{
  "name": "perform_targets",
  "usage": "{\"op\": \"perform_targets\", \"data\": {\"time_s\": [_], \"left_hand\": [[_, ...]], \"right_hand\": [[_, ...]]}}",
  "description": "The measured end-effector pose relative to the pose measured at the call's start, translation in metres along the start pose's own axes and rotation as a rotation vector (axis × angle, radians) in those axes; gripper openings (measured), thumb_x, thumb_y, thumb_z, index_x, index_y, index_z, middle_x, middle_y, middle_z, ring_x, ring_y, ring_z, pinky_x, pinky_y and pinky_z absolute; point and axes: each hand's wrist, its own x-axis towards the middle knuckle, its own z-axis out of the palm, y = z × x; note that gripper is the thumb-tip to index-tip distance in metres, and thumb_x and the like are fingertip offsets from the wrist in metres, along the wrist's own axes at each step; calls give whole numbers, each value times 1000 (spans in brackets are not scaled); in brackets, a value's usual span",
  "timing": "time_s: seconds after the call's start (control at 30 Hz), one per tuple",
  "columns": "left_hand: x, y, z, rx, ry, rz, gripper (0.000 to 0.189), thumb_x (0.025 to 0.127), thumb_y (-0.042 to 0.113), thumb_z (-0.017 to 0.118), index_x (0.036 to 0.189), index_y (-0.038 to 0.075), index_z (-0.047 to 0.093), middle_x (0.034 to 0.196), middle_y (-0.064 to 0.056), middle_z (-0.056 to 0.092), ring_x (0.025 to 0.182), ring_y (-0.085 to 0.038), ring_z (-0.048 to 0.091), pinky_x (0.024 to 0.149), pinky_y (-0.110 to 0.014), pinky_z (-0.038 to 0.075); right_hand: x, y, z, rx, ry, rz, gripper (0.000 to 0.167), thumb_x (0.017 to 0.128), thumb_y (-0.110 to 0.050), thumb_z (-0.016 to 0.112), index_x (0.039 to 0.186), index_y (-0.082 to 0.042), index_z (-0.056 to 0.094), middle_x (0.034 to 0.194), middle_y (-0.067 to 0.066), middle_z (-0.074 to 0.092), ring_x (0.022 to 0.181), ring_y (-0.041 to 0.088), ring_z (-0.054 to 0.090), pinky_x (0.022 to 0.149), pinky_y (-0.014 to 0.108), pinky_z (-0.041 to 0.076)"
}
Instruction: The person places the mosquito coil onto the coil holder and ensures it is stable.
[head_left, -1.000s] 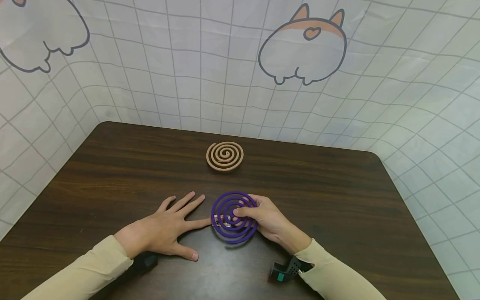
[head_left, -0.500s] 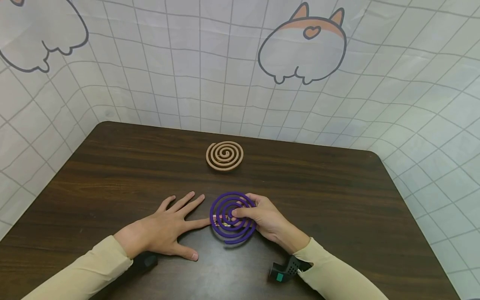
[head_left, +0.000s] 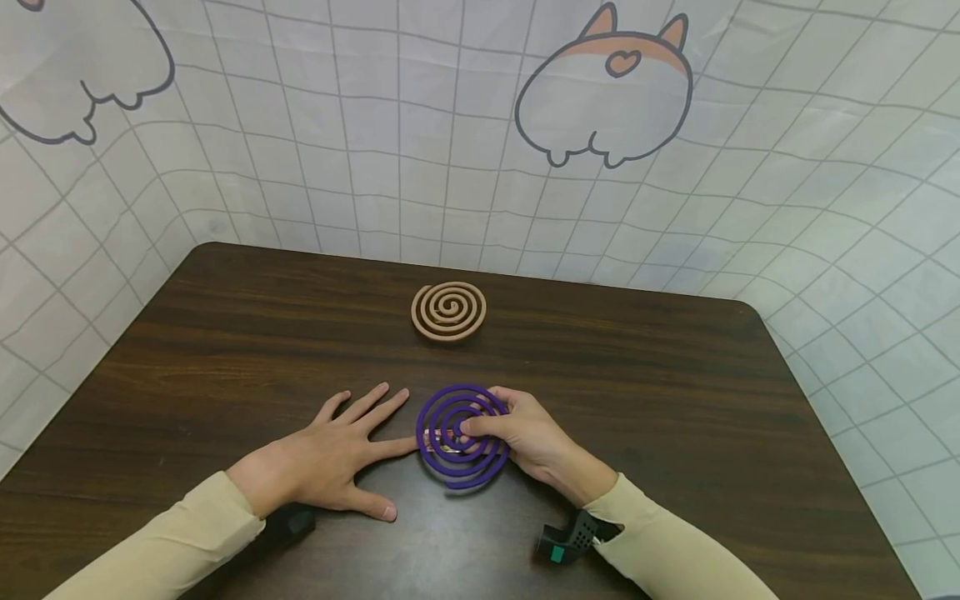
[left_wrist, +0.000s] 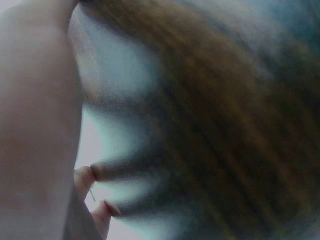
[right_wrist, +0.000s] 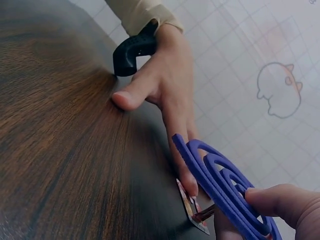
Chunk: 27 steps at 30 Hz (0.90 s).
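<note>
My right hand (head_left: 536, 437) pinches a purple mosquito coil (right_wrist: 210, 192) near its centre, thumb on top and fingers beneath. The coil is tilted, close over the table. Under it lies a small flat, thin metal stand (right_wrist: 188, 206) with printed colours and a raised prong, partly covered by the coil in the head view. My left hand (head_left: 322, 462) rests palm down with its fingers spread, the index fingertip pressing the stand's left end. Farther back, a brown mosquito coil (head_left: 450, 309) appears level, with a shadow beneath it.
The dark wood table (head_left: 637, 367) has rounded far corners. A white gridded curtain (head_left: 360, 167) with cartoon animals stands behind and beside it. Black wrist devices (head_left: 573, 537) sit under both wrists, close to the tabletop.
My right hand has shifted slightly left with the purple coil, bringing it farther over the stand. The left hand and the brown coil stay where they were.
</note>
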Motion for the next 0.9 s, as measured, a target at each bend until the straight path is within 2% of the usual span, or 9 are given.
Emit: {"op": "perform_targets", "data": {"time_s": [0.9], "left_hand": [[0,0,2,18,11,-2,85,84,88,51,158,50,35,177,-10,9,163,-42,7,119,-77,17]], "right_hand": [[2,-1,1,-36,-5,2,22,90,2,73,104,-1,56,76,0,75,66,8,74,54,20,56]]}}
